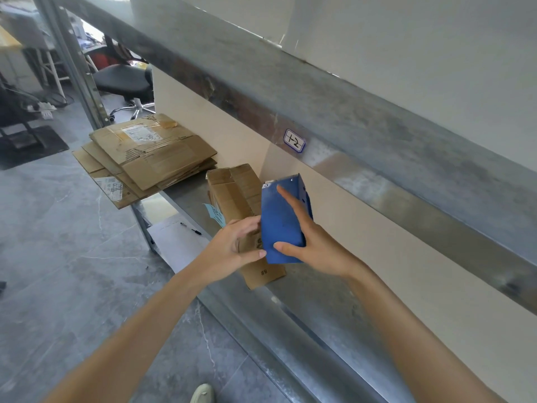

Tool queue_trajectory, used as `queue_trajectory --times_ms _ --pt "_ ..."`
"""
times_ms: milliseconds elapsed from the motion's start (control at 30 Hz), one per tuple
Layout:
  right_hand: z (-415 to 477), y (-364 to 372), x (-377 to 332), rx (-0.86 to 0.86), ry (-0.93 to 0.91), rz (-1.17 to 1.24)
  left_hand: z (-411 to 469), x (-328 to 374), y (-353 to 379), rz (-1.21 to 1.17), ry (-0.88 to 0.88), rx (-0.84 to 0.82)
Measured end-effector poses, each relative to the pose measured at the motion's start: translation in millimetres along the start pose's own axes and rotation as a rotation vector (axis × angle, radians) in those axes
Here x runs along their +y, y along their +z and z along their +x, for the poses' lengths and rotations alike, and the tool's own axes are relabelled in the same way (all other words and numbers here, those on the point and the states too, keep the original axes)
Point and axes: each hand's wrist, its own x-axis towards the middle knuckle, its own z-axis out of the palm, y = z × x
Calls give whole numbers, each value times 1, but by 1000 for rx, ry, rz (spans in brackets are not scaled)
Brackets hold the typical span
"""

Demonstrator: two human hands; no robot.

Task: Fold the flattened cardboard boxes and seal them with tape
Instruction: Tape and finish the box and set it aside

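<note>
Two bare forearms reach in from the bottom edge, above a pale shoe toe (203, 394) on the grey stone floor (58, 257). The left hand (232, 248) grips the near end of a small brown cardboard box (235, 193), fingers curled over its top and thumb laid along its near side. The box lies folded up on the grey metal shelf (186, 196), its near end jutting a little over the front edge. The right hand (308, 237) holds a blue metal tape dispenser (282, 222) against the box's right side, index finger stretched up the blue face and thumb pinching its lower edge. A light blue paper label (216, 215) sticks out from the box's left side. Further left on the shelf sits a stack of flattened brown cardboard boxes (145, 158), overhanging the edge. A white sheet of paper (174, 239) with a black pen (190, 229) lies just below the shelf front
</note>
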Motion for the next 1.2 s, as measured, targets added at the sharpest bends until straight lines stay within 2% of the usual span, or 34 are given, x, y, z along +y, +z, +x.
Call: queue_trajectory --times_ms 300,500,600,800,1200 --pt "8 3 -4 125 -43 11 10 2 2 -301 -68 -33" --pt "16 8 -5 197 -2 227 10 1 12 -446 -12 -19" --pt "19 10 -3 245 25 252 11 0 9 -394 -58 -43" --pt "17 6 11 148 34 132 3 -1 1 -30 -95 -52" --pt "7 -8 16 169 32 -21 4 2 3 99 -12 -62"
